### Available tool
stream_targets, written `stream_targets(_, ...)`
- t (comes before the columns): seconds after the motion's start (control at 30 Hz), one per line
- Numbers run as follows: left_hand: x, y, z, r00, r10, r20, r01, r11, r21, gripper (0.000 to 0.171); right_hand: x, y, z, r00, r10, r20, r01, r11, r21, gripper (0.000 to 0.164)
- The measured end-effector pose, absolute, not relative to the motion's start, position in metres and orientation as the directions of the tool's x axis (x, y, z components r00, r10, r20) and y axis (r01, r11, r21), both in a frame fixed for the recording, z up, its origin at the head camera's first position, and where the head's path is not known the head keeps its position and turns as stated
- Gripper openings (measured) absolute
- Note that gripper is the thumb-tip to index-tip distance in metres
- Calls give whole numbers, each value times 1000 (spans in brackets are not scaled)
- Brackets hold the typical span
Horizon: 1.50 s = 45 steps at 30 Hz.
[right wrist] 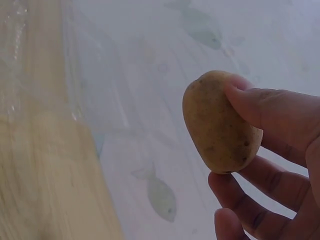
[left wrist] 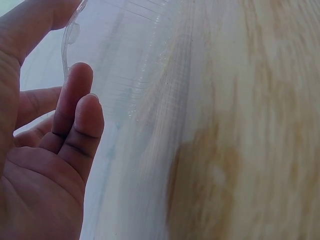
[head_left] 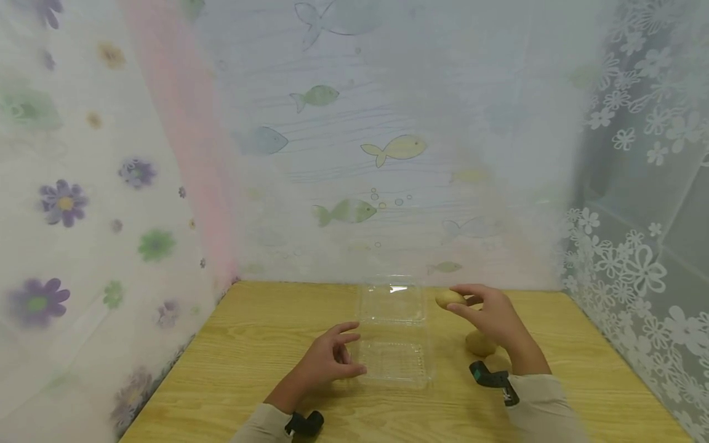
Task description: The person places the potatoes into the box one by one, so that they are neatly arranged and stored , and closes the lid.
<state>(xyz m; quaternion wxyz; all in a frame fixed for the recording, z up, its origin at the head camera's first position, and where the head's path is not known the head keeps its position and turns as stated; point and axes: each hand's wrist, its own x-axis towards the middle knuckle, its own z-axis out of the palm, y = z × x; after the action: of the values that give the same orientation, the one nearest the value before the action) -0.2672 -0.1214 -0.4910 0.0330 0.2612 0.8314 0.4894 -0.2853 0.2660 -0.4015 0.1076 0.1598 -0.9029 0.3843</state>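
In the head view, my right hand [head_left: 490, 317] pinches a small tan potato [head_left: 450, 299] between thumb and fingers, lifted off the table to the right of a clear plastic clamshell box. The right wrist view shows this potato [right wrist: 220, 122] close up, brown-spotted, with the thumb [right wrist: 270, 105] pressed on its side. The clamshell box [head_left: 392, 363] lies opened out, its lid half toward the back. At the box's left edge, my left hand [head_left: 327, 360] spreads its thumb and fingers; the left wrist view shows fingertips [left wrist: 90, 112] beside the clear rim [left wrist: 65, 50].
Below my right hand sits another potato [head_left: 480, 343], with one more [head_left: 498, 362] partly hidden behind the wrist camera. A wood-grain table [head_left: 260, 320] carries everything. Fish-printed sheeting [head_left: 343, 154] hangs behind it, with flowered sheeting at both sides.
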Motion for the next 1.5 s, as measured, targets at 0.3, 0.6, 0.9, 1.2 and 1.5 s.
stream_targets(0.3, -265, -122, -492, -860, 469, 202, 403, 380, 832, 89, -290, 242, -409, -907, -241, 345, -417, 618, -666, 48)
stream_targets(0.6, -266, -122, -490, -855, 474, 212, 415, 378, 828, 87, -288, 221, -412, -898, -274, 344, -439, 579, -687, 48)
stream_targets(0.9, -267, -122, -491, -848, 480, 225, 422, 354, 835, 89, -290, 200, -418, -884, -336, 326, -466, 572, -675, 46)
stream_targets(1.2, -268, -119, -491, -851, 477, 219, 421, 372, 827, 89, -290, 181, -430, -900, -321, 295, -433, 575, -694, 43)
stream_targets(1.5, -268, -120, -491, -850, 472, 232, 433, 378, 818, 88, -289, 162, -437, -907, -292, 302, -420, 587, -692, 40)
